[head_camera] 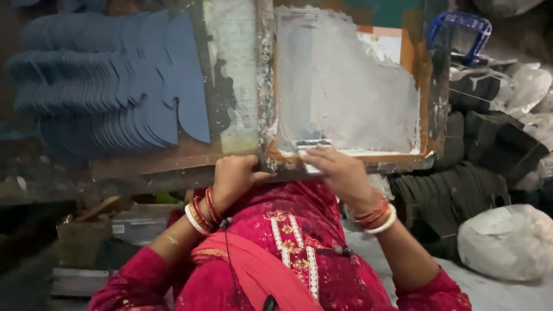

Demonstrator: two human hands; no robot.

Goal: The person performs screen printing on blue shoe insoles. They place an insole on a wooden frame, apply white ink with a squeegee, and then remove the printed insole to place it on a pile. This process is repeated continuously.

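Note:
A wooden-framed printing screen [266,86] coated in whitish-grey ink lies on the worktable in front of me. My left hand [233,178] grips the near left corner of the screen frame. My right hand [340,170] presses on a small squeegee [314,145] at the near edge of the screen's inked mesh. Both wrists wear red and white bangles. A red embroidered garment covers my lap below the table edge.
A fanned stack of blue cut-out pieces [115,86] lies on the table to the left. Dark cut pieces [461,190] pile up at the right, beside a white bag [507,242]. A blue handle [461,26] sits at top right.

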